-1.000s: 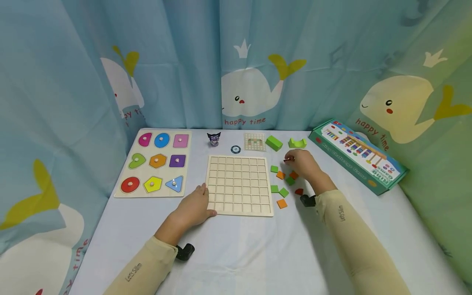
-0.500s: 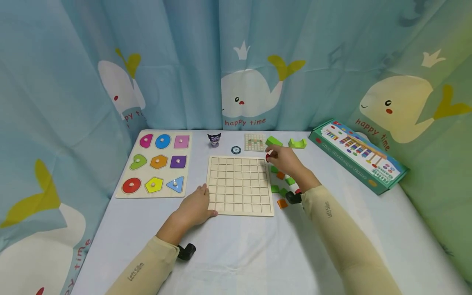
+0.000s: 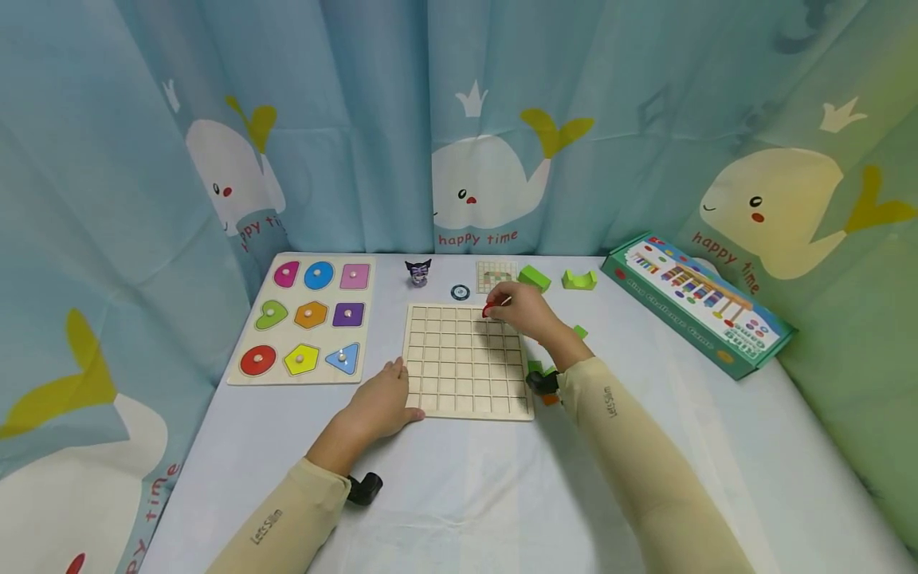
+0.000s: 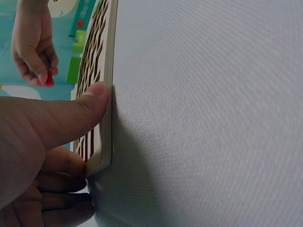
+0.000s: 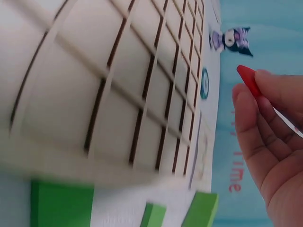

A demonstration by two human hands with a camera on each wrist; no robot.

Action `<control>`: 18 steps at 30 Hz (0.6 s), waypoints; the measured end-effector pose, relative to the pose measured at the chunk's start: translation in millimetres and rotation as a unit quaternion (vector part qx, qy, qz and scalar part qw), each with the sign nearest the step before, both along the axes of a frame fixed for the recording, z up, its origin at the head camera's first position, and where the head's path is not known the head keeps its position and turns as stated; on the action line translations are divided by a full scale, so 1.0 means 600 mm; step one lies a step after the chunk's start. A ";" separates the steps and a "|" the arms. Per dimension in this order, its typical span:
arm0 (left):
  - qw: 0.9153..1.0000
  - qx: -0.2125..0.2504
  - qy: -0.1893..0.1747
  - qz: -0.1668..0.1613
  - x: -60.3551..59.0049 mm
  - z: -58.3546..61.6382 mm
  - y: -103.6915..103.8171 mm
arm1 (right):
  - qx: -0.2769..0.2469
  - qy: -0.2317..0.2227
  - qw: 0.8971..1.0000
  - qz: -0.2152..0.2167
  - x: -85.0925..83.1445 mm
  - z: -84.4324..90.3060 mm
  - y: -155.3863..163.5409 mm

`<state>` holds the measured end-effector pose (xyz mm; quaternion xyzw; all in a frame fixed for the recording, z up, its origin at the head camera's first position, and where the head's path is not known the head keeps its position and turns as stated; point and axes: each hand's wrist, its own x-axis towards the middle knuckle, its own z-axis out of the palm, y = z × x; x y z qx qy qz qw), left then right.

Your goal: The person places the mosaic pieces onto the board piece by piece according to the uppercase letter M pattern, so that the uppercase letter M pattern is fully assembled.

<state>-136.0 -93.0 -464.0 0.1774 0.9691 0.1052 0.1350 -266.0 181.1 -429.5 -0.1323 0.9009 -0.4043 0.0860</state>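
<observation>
Where right hand (image 3: 527,312) pinches red tile (image 3: 488,309), loose tiles (image 3: 543,372) half hidden

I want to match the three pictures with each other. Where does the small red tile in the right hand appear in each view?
Head: red tile just right of centre, pinched by the right hand over the grid board's far edge.
Left wrist: red tile upper left, at the fingertips.
Right wrist: red tile upper right, an edge above the fingers.
Shared landmark: the grid board.
</observation>
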 end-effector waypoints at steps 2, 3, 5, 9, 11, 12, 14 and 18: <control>1.000 -0.003 0.000 -0.002 0.000 0.001 0.001 | -0.003 -0.006 1.000 0.005 -0.001 -0.002 -0.014; 1.000 -0.002 0.000 -0.002 0.000 0.002 0.001 | -0.002 -0.006 1.000 0.007 -0.001 -0.003 -0.020; 1.000 -0.004 0.000 -0.003 -0.001 0.003 0.001 | 0.005 -0.003 1.000 0.010 -0.003 -0.007 -0.034; 1.000 -0.002 -0.001 -0.003 -0.001 0.002 0.001 | 0.010 -0.008 1.000 0.021 -0.005 -0.015 -0.059; 1.000 -0.002 -0.003 -0.001 -0.002 0.001 0.000 | 0.013 -0.014 0.999 0.026 -0.005 -0.020 -0.070; 1.000 0.002 -0.003 -0.001 -0.002 0.000 0.000 | 0.015 -0.018 0.999 0.030 -0.005 -0.022 -0.075; 1.000 0.000 -0.003 -0.001 -0.002 0.000 0.000 | 0.016 -0.024 0.999 0.035 -0.005 -0.027 -0.086; 1.000 0.004 -0.003 -0.001 -0.001 -0.001 0.000 | 0.034 -0.011 0.998 0.047 -0.003 -0.034 -0.103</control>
